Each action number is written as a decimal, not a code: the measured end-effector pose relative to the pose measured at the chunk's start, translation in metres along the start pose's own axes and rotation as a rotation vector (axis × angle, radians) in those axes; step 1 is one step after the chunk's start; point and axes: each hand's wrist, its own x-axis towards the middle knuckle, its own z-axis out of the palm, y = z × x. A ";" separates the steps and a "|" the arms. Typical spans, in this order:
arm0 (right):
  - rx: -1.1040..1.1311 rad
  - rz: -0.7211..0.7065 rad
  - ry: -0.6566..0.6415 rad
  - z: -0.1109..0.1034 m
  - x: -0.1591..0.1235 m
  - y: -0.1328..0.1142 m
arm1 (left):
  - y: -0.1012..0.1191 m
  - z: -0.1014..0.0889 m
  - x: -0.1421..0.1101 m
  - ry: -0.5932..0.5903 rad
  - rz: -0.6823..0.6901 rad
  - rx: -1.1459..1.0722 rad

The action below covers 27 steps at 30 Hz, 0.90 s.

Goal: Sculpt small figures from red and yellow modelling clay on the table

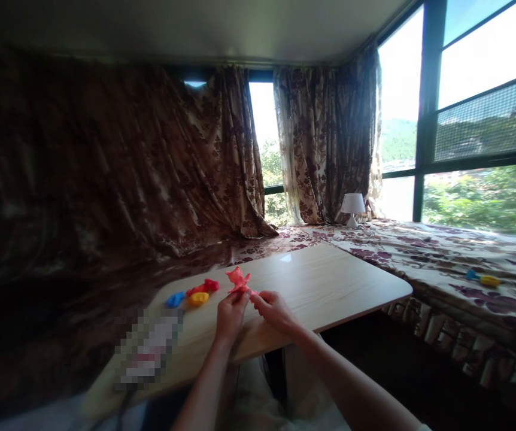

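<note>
Over the near part of the pale wooden table (330,281), both my hands are closed on a coral-pink, soft-looking piece (238,279) with uneven points, perhaps modelling clay. My left hand (231,314) pinches it from below, thumb and fingers together. Close beside it on the right, my right hand (276,308) grips a small end of the same pink material between thumb and fingers. To the left on the tabletop lie a blue lump (175,300), a red lump (208,285) and a yellow lump (198,299), close together. The fingers partly hide the pink piece.
A pixelated flat object (150,353) rests at the table's left side, with a dark cord beneath it. On the flowered bedspread (446,263) at right are a blue piece (472,275) and a yellow piece (490,281). A white lamp (352,203) stands by the curtains.
</note>
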 end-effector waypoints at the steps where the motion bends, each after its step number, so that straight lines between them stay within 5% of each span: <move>1: -0.011 -0.021 -0.009 0.000 -0.001 -0.001 | 0.000 0.000 0.000 -0.011 0.001 -0.003; 7: 0.105 0.033 -0.064 -0.004 -0.001 -0.005 | -0.002 0.002 -0.002 -0.088 0.076 -0.030; 13: 0.114 0.066 -0.050 -0.001 0.000 -0.004 | 0.001 0.000 -0.001 0.014 0.040 0.002; 21: 0.126 0.027 -0.055 -0.003 -0.002 -0.006 | 0.006 0.001 -0.004 -0.088 0.041 -0.020; 27: 0.121 0.024 -0.052 -0.001 -0.002 -0.006 | 0.012 0.000 -0.004 -0.013 0.012 -0.053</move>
